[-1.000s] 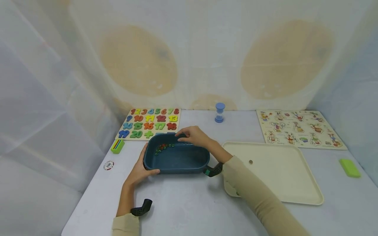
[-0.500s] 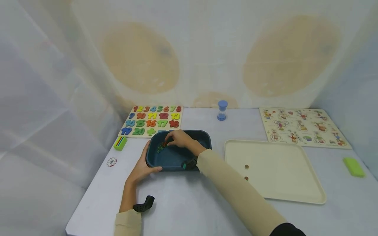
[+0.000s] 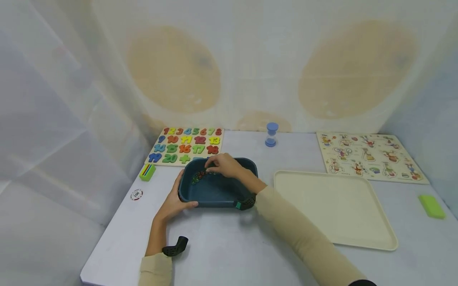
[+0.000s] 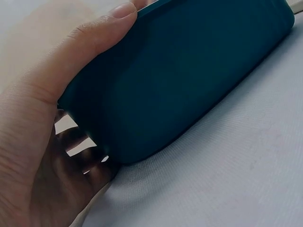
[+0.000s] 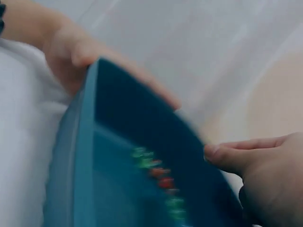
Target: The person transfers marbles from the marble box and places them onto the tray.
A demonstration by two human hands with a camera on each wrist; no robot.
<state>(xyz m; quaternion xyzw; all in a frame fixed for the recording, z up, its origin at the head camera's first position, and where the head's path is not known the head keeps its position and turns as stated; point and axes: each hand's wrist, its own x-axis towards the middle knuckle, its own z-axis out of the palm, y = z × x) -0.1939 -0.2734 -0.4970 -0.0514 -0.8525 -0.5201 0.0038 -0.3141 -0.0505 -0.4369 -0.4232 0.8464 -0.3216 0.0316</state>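
Note:
A dark teal plastic basin (image 3: 218, 203) stands on the table in front of the person. My left hand (image 3: 173, 202) grips its left end, thumb over the front rim and fingers round the side; the left wrist view shows the thumb (image 4: 102, 30) on the rim. Small shiny green and red beads (image 5: 163, 182) lie in a curved line on the basin floor. Above them, inside the back rim in the head view, is my right hand (image 3: 227, 165), thumb and fingertips brought together. I cannot tell whether a bead is between them.
A cream tray (image 3: 343, 214) lies right of the basin, partly behind the right sleeve. Behind stand a number puzzle board (image 3: 184, 145), a blue hourglass (image 3: 271, 135) and a picture puzzle board (image 3: 372, 157). Green blocks (image 3: 147, 172) and a round chip (image 3: 136, 194) lie left, a green sponge-like block (image 3: 431, 206) right.
My right hand went from the basin's back rim down left among the beads, then rose slightly to the right. Two small pieces on the tray are now hidden by the sleeve. Left hand keeps its grip.

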